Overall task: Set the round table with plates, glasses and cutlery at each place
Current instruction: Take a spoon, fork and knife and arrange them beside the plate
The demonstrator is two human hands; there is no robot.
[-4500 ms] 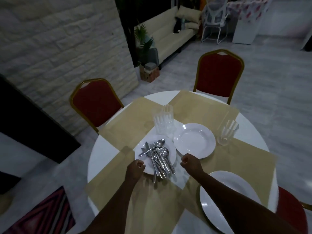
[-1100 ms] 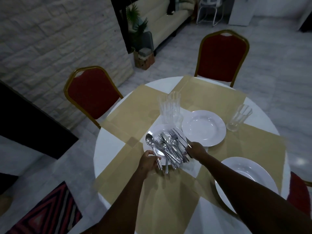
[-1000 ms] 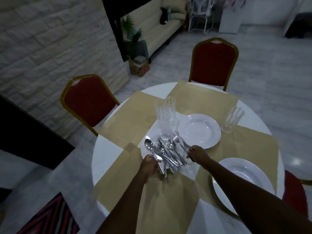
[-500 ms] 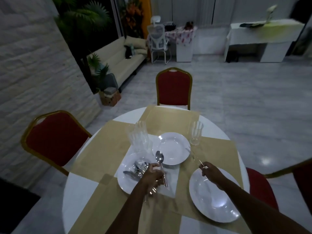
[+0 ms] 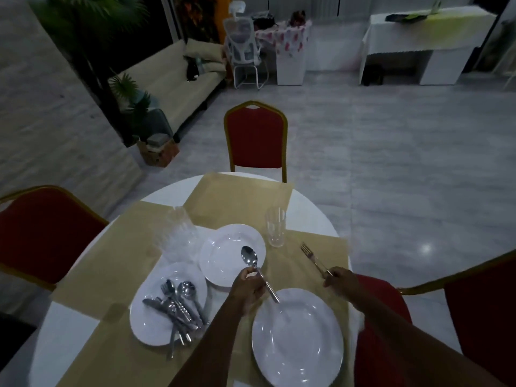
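Observation:
My left hand (image 5: 247, 289) grips a spoon (image 5: 250, 258) by its handle, bowl pointing away, just left of the near white plate (image 5: 297, 336). My right hand (image 5: 339, 283) pinches the end of a fork (image 5: 311, 256), which lies over the tan placemat (image 5: 321, 247) to the right of that plate. A second white plate (image 5: 223, 254) sits at the centre. A third plate (image 5: 150, 325) on the left carries several pieces of cutlery (image 5: 176, 308). One glass (image 5: 276, 230) stands upright behind the fork. A cluster of glasses (image 5: 176, 233) stands left of centre.
The round white table (image 5: 64, 331) carries tan placemats. Red chairs with gold frames stand at the far side (image 5: 255, 138), the left (image 5: 42, 236) and the right (image 5: 480, 311). Beyond are a sofa (image 5: 178, 79), plants and white furniture.
Both hands took cutlery from the pile on the left plate. My right hand carried a fork to the right of the near plate; my left hand lifted a spoon toward its left side.

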